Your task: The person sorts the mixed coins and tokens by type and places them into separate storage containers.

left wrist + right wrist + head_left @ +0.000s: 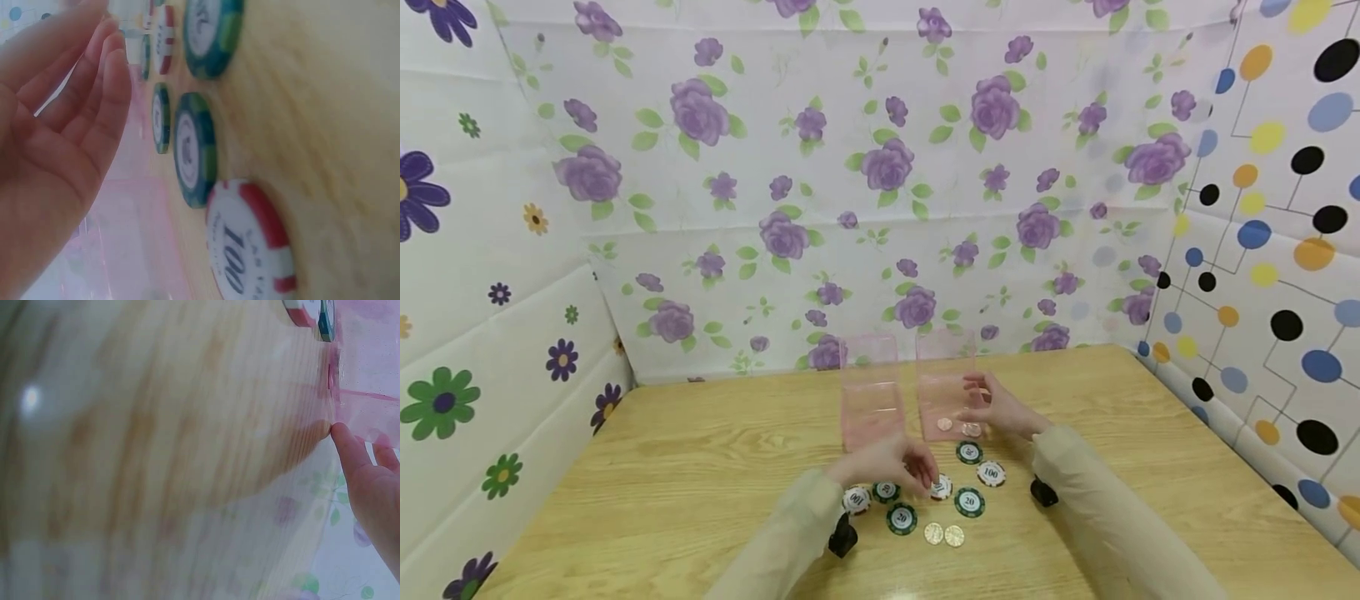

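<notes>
My left hand (pixel 891 462) hovers over the poker chips with loosely bent fingers. Its fingertips are close to a white chip (pixel 942 487), and I see nothing held. A white-and-red 100 chip (pixel 234 240) and a green 20 chip (pixel 187 150) lie beside that hand in the left wrist view. At the right pink clear box (pixel 930 429), my right hand (pixel 1006 410) has its thumb and fingers spread along the right side. Its thumb (pixel 350 447) touches the box's edge in the right wrist view. Two silvery coins (pixel 944 423) lie in the box's front part.
A second pink clear box (pixel 871 408) stands open to the left. More green chips (pixel 902 518) and a white 100 chip (pixel 991 473) are scattered before the boxes. Two gold coins (pixel 933 533) lie nearest me. A floral sheet (pixel 865 208) backs the wooden table (pixel 700 467).
</notes>
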`<state>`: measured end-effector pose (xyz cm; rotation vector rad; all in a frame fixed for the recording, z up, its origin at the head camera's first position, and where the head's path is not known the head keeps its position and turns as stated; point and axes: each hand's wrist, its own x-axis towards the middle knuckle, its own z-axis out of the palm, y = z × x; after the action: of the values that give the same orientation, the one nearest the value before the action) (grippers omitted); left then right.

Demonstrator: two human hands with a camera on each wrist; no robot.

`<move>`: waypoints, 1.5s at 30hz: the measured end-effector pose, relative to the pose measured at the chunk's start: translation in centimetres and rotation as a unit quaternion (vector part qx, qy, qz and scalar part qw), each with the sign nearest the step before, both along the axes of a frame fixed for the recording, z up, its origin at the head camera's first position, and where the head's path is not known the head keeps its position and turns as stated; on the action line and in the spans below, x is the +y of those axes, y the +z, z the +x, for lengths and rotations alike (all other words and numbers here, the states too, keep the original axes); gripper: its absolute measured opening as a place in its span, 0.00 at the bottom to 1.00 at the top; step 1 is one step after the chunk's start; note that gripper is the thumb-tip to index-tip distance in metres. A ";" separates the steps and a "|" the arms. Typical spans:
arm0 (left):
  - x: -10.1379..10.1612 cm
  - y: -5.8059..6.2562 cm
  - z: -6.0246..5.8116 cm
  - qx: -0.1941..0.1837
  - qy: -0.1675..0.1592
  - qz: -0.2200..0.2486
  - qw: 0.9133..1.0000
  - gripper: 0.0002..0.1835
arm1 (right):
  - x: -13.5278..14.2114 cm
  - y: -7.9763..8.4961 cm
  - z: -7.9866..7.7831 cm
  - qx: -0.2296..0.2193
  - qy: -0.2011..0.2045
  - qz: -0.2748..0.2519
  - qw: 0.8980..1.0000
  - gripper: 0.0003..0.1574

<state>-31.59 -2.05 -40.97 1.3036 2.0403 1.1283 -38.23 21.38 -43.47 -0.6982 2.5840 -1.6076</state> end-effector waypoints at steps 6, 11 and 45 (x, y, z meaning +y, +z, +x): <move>0.0 -0.3 0.7 0.021 -0.012 -0.026 0.999 0.12 | 0.1 0.0 0.0 0.002 0.007 0.006 1.000 0.43; 0.2 -0.6 1.0 0.059 -0.022 -0.068 0.996 0.12 | 0.0 0.2 0.1 0.010 0.010 0.005 1.000 0.42; 1.4 -0.1 2.5 0.178 -0.059 -0.125 0.974 0.13 | 0.0 0.2 -0.1 -0.014 0.005 -0.010 1.000 0.41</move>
<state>-29.10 -0.63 -41.02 1.5563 2.2291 0.5926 -38.29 21.39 -43.31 -0.6829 2.5439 -1.6316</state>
